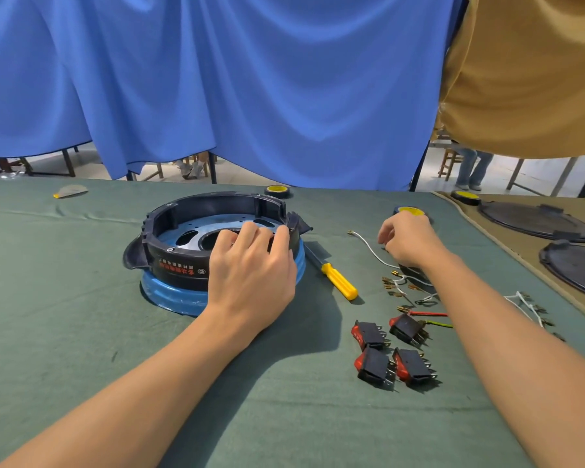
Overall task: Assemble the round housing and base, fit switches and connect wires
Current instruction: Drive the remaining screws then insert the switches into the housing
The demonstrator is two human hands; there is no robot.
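A black round housing (183, 228) sits on a blue round base (169, 295) left of centre on the green cloth. My left hand (250, 268) grips the housing's near right rim, fingers curled over its edge. My right hand (409, 241) hovers low over the cloth to the right, fingers curled down near a white wire (372, 251); whether it pinches anything is hidden. Several red-and-black rocker switches (392, 352) lie in front of it. Brass terminals (392, 285) and red and green wires (429, 319) lie between the switches and my right hand.
A yellow-handled screwdriver (338, 282) lies right of the base. Tape rolls (277, 191) (465, 196) stand at the back. Two black round lids (537, 221) rest on the tan cloth at right. More white wires (527, 305) lie near the seam. A blue curtain hangs behind.
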